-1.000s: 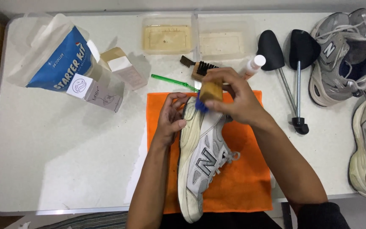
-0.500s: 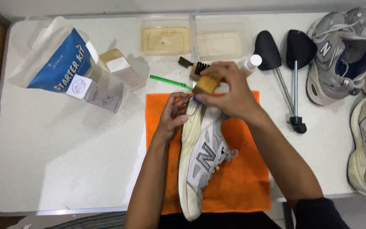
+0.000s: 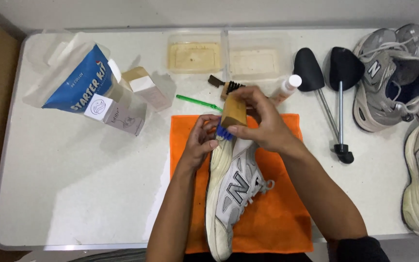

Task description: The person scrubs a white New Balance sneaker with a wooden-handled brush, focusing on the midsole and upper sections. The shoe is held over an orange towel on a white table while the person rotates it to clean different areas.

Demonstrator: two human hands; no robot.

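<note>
Two clear tubs (image 3: 229, 57) at the back of the white desk (image 3: 73, 174) (one holds yellowish liquid). Right hand (image 3: 258, 121) grips the wooden brush (image 3: 232, 114); left hand (image 3: 201, 140) clasps the sneaker (image 3: 231, 189) on the orange cloth (image 3: 277, 213).

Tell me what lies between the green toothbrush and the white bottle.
In the head view, a dark-bristled brush and the right hand holding a wooden brush lie between toothbrush and bottle.

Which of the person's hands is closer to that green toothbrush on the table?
Left. The left hand grips the sneaker's toe just below the green toothbrush; the right hand, holding the wooden brush, sits farther right.
</note>
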